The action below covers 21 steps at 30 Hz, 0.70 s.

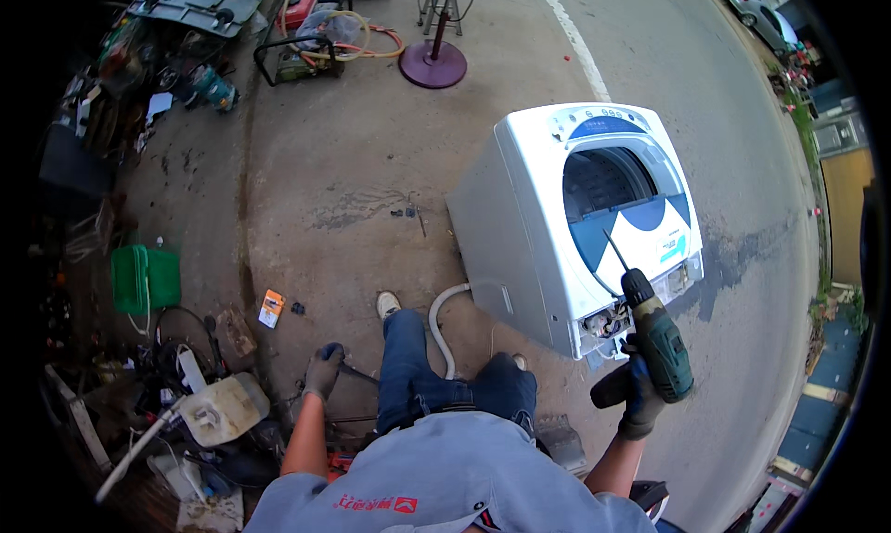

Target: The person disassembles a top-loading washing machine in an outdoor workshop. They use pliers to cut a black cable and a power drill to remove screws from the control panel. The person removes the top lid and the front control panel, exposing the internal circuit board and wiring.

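Note:
My right hand, in a dark glove, is wrapped round the grip of a green and black cordless drill. Its long thin bit points up and away, over the blue and white lid of a white top-loading washing machine. The drum opening shows behind the half-folded lid. On the near edge of the top, an uncovered recess exposes wiring and small parts. My left hand, also gloved, is low at my left side with its fingers curled. A dark, thin thing beside it runs toward my leg; what the fingers hold is unclear.
A grey drain hose curves from the washer to my feet. An orange and white box lies on the concrete. To the left are a green bucket, a stained plastic container and scrap. A purple round-based stand is farther off.

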{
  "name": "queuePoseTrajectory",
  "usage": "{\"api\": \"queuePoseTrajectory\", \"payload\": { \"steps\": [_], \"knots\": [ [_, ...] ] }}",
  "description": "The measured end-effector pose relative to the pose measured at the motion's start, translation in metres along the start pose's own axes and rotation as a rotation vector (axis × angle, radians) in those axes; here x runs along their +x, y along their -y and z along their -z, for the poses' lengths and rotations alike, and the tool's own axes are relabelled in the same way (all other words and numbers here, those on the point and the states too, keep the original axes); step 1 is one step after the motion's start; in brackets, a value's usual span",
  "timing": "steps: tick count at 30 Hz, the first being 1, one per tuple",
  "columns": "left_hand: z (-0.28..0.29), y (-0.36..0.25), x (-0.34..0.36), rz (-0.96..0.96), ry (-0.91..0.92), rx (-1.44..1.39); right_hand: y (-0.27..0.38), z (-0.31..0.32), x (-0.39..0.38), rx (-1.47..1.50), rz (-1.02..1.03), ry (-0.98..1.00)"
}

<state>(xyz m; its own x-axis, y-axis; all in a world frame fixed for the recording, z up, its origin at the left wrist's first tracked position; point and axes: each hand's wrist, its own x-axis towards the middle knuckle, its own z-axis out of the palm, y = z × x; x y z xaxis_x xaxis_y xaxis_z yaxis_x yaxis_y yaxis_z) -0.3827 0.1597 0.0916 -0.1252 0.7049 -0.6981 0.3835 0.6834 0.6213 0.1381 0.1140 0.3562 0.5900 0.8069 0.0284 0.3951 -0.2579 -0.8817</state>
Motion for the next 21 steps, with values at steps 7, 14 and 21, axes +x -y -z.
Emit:
{"api": "queuePoseTrajectory", "payload": {
  "steps": [7,14,21],
  "knots": [
    [0.046,-0.206,0.066,-0.241,0.230,0.446,0.105,-0.068,0.032,-0.356,0.245,-0.041],
    [-0.024,-0.387,0.135,-0.349,0.481,0.539,0.103,-0.131,0.075,-0.120,-0.051,-0.188],
    [-0.147,-0.521,0.168,-0.611,0.791,0.596,0.082,-0.190,0.145,0.261,-0.452,-0.392]
  ]
}}
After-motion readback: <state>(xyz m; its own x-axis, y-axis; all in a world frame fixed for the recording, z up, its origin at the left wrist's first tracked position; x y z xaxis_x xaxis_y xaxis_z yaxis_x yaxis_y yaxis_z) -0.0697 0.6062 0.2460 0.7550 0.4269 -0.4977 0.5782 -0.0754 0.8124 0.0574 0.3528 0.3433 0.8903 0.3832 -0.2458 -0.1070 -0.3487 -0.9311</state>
